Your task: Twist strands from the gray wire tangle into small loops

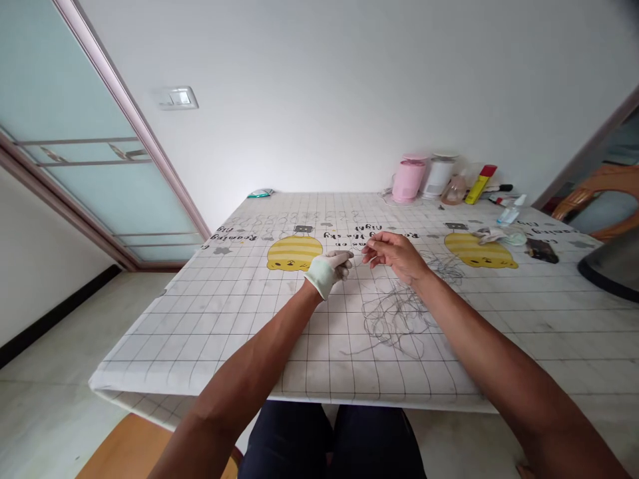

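Loops (298, 217) seem laid out already; the wiry tangle (394, 316) is seemingly left. Left grip (336, 265) and right grip (394, 254) are half-curled; whether anything is held cannot be told.

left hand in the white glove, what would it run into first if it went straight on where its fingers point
Probably the fingertips of the bare right hand, across a small gap from the white-gloved left hand. Depth is unclear from this one view, so it might pass them by.
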A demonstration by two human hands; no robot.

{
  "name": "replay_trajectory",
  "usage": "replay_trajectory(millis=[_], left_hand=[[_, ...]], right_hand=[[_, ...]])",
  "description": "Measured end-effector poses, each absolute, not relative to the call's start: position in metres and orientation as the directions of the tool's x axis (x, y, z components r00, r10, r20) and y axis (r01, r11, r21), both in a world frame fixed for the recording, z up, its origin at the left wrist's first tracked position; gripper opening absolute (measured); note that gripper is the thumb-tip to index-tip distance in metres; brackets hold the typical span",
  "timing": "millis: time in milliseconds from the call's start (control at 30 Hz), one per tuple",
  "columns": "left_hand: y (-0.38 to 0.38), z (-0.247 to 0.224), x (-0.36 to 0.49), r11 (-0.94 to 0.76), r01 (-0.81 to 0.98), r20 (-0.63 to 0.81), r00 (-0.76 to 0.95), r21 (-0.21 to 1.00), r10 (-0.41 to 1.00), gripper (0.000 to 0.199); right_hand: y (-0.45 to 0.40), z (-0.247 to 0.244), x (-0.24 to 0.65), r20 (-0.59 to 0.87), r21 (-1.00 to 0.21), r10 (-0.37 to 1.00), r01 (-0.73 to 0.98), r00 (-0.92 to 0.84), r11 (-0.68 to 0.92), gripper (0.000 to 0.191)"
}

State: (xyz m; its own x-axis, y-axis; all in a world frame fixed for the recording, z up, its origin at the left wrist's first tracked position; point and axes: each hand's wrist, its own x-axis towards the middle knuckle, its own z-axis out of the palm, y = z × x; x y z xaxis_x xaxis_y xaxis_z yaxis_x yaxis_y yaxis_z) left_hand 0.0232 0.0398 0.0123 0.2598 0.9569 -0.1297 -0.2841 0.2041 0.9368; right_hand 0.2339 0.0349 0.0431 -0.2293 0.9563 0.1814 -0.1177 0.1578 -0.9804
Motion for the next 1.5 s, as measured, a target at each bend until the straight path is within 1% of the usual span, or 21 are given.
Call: replay_trajectory(millis=[200, 333, 467, 567, 600, 733, 800, 867, 967, 1133, 1267, 1400, 1500], left_hand=[[0.035, 0.012, 0.02, 0.181, -0.284, -0.131, 0.185, 0.942, 0.974, 0.016], [0.031, 0.013, 0.025, 0.198, -0.301, -0.154, 0.165, 0.933, 0.974, 0.014], [0.027, 0.016, 0.027, 0.2, -0.309, -0.151, 0.177, 0.93, 0.973, 0.009], [0.024, 0.019, 0.027, 0.214, -0.248, -0.17, 0.187, 0.945, 0.968, 0.007], [0.023, 0.02, 0.026, 0.218, -0.223, -0.175, 0.195, 0.95, 0.965, 0.009], [0.02, 0.023, 0.029, 0.184, -0.109, -0.156, 0.224, 0.977, 0.962, 0.031], [0.02, 0.023, 0.031, 0.155, -0.027, -0.146, 0.217, 0.988, 0.965, 0.035], [0.02, 0.021, 0.034, 0.119, 0.042, -0.125, 0.199, 0.992, 0.972, 0.03], [0.022, 0.018, 0.035, 0.062, 0.098, -0.078, 0.171, 0.993, 0.982, 0.018], [0.021, 0.018, 0.034, 0.016, 0.176, -0.035, 0.107, 0.984, 0.994, 0.017], [0.018, 0.019, 0.034, 0.025, 0.152, -0.032, 0.04, 0.988, 0.999, 0.015], [0.015, 0.016, 0.035, 0.046, 0.098, -0.043, -0.033, 0.994, 0.999, 0.014], [0.015, 0.012, 0.034, 0.054, 0.065, -0.048, -0.094, 0.996, 0.994, 0.013]], right_hand=[[0.037, 0.029, 0.23, 0.162, -0.973, 0.945, -0.205, -0.285, 0.106, 0.031], [0.036, 0.024, 0.228, 0.119, -0.978, 0.937, -0.202, -0.327, 0.053, 0.035], [0.034, 0.023, 0.228, 0.144, -0.979, 0.928, -0.188, -0.344, 0.082, 0.033], [0.033, 0.023, 0.23, 0.177, -0.977, 0.923, -0.174, -0.341, 0.123, 0.029], [0.033, 0.023, 0.231, 0.182, -0.977, 0.923, -0.171, -0.339, 0.13, 0.029], [0.034, 0.023, 0.232, 0.187, -0.975, 0.922, -0.178, -0.34, 0.132, 0.025], [0.034, 0.022, 0.232, 0.178, -0.975, 0.922, -0.192, -0.344, 0.116, 0.024], [0.034, 0.02, 0.231, 0.15, -0.976, 0.924, -0.203, -0.351, 0.081, 0.024], [0.032, 0.018, 0.23, 0.09, -0.978, 0.926, -0.207, -0.367, 0.013, 0.025], [0.028, 0.016, 0.228, 0.053, -0.977, 0.925, -0.209, -0.377, -0.03, 0.026], [0.023, 0.018, 0.225, 0.045, -0.975, 0.925, -0.219, -0.377, -0.042, 0.026], [0.019, 0.02, 0.22, 0.059, -0.965, 0.944, -0.261, -0.326, -0.03, 0.027], [0.018, 0.021, 0.218, 0.061, -0.966, 0.949, -0.259, -0.309, -0.023, 0.029]])
